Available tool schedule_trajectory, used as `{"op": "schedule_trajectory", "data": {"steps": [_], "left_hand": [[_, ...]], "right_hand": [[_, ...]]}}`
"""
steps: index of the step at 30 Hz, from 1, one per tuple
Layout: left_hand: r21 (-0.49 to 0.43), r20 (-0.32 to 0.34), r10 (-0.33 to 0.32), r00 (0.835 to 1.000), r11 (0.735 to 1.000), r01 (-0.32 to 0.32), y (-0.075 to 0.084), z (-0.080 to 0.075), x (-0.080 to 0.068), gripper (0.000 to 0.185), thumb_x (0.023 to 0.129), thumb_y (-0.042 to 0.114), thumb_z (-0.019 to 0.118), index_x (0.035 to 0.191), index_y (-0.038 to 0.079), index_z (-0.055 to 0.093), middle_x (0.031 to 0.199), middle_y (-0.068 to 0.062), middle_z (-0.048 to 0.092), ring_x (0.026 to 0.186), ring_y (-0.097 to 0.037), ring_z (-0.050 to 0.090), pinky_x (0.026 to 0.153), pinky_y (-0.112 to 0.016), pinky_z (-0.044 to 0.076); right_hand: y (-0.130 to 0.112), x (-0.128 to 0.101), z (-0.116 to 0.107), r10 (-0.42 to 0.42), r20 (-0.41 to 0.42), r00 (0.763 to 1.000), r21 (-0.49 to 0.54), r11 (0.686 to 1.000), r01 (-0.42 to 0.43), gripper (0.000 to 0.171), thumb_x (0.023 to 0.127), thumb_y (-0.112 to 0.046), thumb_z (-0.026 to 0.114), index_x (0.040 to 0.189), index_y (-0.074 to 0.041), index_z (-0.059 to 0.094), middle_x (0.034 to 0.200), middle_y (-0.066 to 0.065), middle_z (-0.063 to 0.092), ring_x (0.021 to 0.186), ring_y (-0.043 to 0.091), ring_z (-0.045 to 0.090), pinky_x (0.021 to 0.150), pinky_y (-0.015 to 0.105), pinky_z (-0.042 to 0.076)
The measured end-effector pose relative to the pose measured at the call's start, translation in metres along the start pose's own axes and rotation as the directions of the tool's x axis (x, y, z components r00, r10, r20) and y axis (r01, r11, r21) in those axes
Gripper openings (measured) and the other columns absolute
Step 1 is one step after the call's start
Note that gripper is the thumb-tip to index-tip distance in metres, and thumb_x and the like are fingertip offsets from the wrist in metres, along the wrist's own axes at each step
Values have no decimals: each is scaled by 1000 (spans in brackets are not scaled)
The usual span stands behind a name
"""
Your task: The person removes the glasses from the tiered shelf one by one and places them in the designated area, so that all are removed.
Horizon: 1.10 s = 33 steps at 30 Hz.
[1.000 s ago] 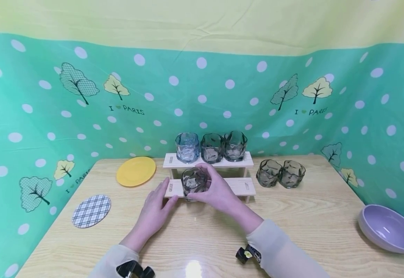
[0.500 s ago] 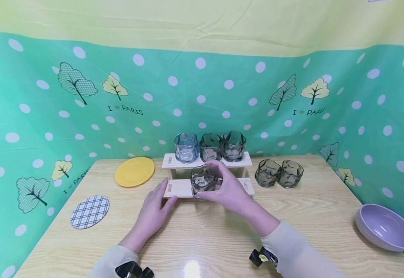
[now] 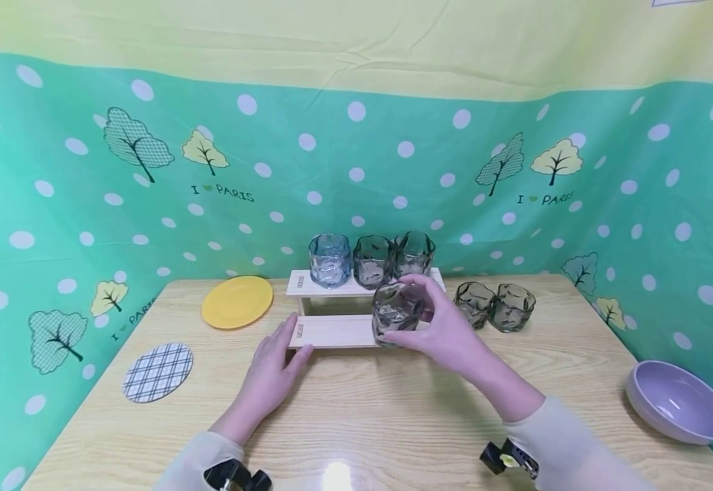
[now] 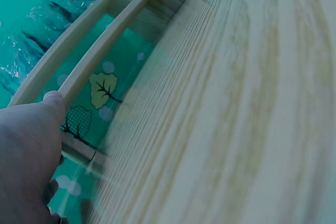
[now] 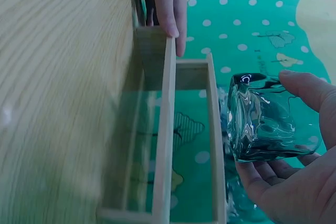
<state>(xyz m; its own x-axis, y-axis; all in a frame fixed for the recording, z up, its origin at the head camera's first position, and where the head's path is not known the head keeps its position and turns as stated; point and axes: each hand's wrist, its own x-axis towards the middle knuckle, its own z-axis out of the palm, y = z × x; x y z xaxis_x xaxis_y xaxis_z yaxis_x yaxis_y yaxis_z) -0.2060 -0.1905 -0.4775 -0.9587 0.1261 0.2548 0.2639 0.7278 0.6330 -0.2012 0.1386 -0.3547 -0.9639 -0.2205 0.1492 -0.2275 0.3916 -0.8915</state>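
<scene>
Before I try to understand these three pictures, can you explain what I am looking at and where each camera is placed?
There is no machine here: a person works with two bare hands. The wide picture comes from a camera on the head; the two close pictures come from cameras on each wrist.

The right hand grips a grey glass cup above the lower step of a wooden two-step rack. The left hand rests against the rack's left end. Three cups stand on the upper step, and two more cups stand on the wooden table to its right.

Also on the table are a yellow plate, a checked coaster and a purple bowl.
</scene>
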Motion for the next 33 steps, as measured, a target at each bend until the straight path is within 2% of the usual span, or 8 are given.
{"op": "schedule_trajectory", "data": {"steps": [7, 12, 15, 20, 23, 29, 33], "left_hand": [[-1, 7, -7, 1000, 1000, 7, 0, -1, 0, 77, 115, 40, 62, 174, 4, 28, 175, -24, 34, 162, -47, 30, 134, -66, 15], [4, 7, -7, 1000, 1000, 7, 0, -1, 1, 77, 115, 39, 62, 174, 4, 28, 175, -25, 35, 162, -47, 31, 134, -66, 16], [1, 10, -9, 1000, 1000, 9, 0, -1, 0, 77, 115, 39, 62, 174, 4, 28, 175, -25, 34, 162, -47, 31, 134, -66, 16], [5, 8, -6, 1000, 1000, 6, -1, 0, 0, 77, 115, 41, 61, 174, 4, 28, 175, -26, 34, 161, -48, 31, 133, -66, 16], [0, 1, -1, 1000, 1000, 1, -1, 0, 0, 77, 115, 40, 62, 174, 3, 29, 174, -26, 35, 161, -49, 31, 133, -67, 16], [-2, 3, -4, 1000, 1000, 4, -1, 1, 1, 77, 115, 41, 61, 174, 4, 29, 174, -26, 35, 161, -48, 31, 134, -66, 15], [1, 12, -10, 1000, 1000, 10, -2, 0, 1, 77, 115, 42, 60, 174, 4, 28, 175, -25, 34, 162, -48, 30, 134, -66, 14]], "right_hand": [[2, -9, -29, 50, -19, 999, 17, 999, -49, 101, 81, -24, 102, 164, -21, 44, 151, 7, 61, 132, 35, 65, 116, 56, 52], [5, -15, -49, 41, -59, 997, -65, 997, -45, 101, 82, -32, 101, 164, -20, 43, 149, 6, 61, 131, 31, 61, 116, 56, 49], [8, -18, -61, 38, -72, 997, -99, 994, -45, 99, 84, -36, 100, 164, -19, 43, 150, 6, 61, 128, 30, 61, 108, 47, 53], [11, -23, -82, 57, -95, 994, -102, 993, -66, 98, 88, -35, 97, 165, -16, 40, 154, 10, 59, 132, 32, 60, 96, 22, 55], [14, -27, -93, 82, -110, 991, -92, 991, -92, 101, 90, -33, 96, 169, -15, 35, 156, 14, 57, 137, 34, 58, 96, 13, 51], [25, -32, -117, 114, -141, 984, -151, 979, -135, 107, 93, -37, 93, 175, -19, 27, 158, 19, 54, 134, 39, 59, 90, 22, 56], [34, -33, -135, 117, -165, 979, -189, 971, -148, 108, 96, -38, 90, 177, -18, 21, 158, 22, 52, 137, 42, 57, 89, 20, 55]]}}
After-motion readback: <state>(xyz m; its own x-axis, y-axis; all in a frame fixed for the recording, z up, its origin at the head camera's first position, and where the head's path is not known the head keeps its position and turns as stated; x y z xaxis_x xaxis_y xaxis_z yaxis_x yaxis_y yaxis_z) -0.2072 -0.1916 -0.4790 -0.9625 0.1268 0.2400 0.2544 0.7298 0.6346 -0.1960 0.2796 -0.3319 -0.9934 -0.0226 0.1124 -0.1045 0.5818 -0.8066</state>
